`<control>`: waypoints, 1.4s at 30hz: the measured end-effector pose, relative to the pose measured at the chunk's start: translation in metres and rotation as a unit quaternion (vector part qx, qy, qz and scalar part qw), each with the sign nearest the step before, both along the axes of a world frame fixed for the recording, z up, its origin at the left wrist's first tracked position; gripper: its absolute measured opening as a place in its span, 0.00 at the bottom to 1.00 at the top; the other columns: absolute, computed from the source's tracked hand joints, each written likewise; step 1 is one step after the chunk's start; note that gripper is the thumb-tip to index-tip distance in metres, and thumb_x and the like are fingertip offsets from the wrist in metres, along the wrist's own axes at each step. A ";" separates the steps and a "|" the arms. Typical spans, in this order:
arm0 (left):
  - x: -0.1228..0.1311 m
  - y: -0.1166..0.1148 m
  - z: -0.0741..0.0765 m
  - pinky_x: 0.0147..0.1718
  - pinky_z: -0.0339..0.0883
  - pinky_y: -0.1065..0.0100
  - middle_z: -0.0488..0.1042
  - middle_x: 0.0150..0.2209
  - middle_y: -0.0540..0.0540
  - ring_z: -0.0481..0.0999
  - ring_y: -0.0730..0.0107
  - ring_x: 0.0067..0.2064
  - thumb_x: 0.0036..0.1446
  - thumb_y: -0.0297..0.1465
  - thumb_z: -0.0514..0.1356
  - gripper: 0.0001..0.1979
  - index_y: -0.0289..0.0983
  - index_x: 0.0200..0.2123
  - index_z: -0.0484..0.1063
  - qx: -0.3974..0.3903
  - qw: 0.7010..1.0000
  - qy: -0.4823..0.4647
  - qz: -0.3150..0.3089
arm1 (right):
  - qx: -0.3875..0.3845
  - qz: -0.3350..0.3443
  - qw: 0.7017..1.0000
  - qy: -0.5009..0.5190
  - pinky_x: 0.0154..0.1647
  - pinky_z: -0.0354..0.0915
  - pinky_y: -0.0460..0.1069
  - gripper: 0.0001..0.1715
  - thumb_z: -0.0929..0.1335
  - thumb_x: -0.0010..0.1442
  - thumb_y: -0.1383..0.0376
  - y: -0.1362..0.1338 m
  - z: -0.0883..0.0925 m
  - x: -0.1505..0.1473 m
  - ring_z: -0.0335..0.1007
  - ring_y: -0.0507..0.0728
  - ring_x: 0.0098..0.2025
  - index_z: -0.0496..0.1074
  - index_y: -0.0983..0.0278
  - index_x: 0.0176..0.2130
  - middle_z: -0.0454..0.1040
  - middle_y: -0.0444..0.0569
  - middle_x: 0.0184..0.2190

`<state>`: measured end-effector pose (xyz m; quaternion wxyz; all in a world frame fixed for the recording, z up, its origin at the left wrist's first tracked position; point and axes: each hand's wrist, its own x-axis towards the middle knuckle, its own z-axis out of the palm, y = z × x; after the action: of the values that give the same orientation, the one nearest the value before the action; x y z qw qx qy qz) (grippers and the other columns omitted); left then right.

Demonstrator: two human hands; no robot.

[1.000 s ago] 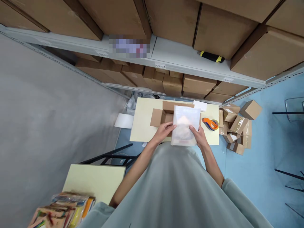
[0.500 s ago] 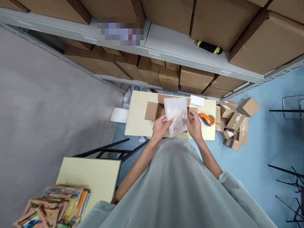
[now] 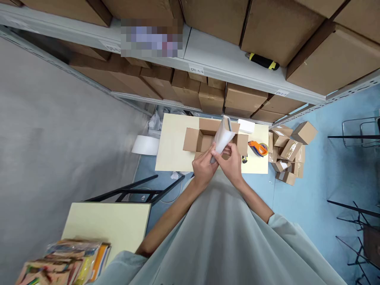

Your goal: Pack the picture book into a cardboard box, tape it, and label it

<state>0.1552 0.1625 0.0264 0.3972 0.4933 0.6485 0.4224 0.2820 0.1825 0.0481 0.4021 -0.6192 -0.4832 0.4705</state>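
Note:
A book wrapped in translucent white sheeting (image 3: 222, 135) is tilted up on its edge, its narrow end toward the shelf. My left hand (image 3: 205, 166) grips its lower end from the left. On the right side, my right hand (image 3: 230, 163) pinches the wrap with thumb and fingers, close against the left. Below the book stands an open cardboard box (image 3: 204, 139) with its flaps spread. The book hides part of the box's inside. Beside the right flap lies an orange tape dispenser (image 3: 257, 148), and a black and yellow cutter (image 3: 244, 159) shows near my right hand.
The pale yellow table (image 3: 172, 146) carries a white box (image 3: 246, 126) at its back. Shelving with cardboard boxes (image 3: 246, 95) rises beyond. Small cartons (image 3: 292, 150) are piled on the floor at right. A side table (image 3: 118, 217) holds stacked packaged books (image 3: 74, 257).
The wrapped book has turned from face-on to edge-up. My right hand has moved in from its right side to its lower end, beside my left hand. The cutter has come into view.

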 end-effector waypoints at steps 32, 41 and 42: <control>-0.077 0.030 -0.008 0.45 0.85 0.56 0.90 0.46 0.36 0.89 0.48 0.46 0.40 0.55 0.84 0.39 0.35 0.49 0.85 -0.280 0.896 -0.342 -0.038 | -0.188 -0.032 0.965 0.177 0.55 0.82 0.60 0.46 0.82 0.48 0.31 0.032 -0.047 0.037 0.87 0.68 0.52 0.83 0.61 0.51 0.89 0.55 0.47; -0.066 0.032 -0.015 0.46 0.84 0.56 0.90 0.47 0.37 0.89 0.49 0.46 0.35 0.57 0.85 0.43 0.34 0.48 0.85 -0.276 0.908 -0.313 0.033 | -0.095 -0.030 0.994 0.035 0.55 0.81 0.59 0.32 0.82 0.58 0.45 0.020 -0.037 0.031 0.86 0.63 0.48 0.82 0.58 0.55 0.88 0.54 0.50; -0.065 0.032 -0.013 0.46 0.84 0.56 0.90 0.48 0.36 0.89 0.49 0.46 0.35 0.56 0.85 0.43 0.34 0.48 0.85 -0.276 0.907 -0.317 0.028 | -0.114 -0.018 0.992 0.055 0.53 0.81 0.59 0.33 0.83 0.55 0.45 0.020 -0.035 0.028 0.86 0.63 0.46 0.83 0.58 0.53 0.89 0.53 0.49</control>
<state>0.0905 0.1947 0.0130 0.6902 0.1861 0.5923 0.3717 0.3098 0.2026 0.0127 0.3633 -0.6426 -0.3925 0.5486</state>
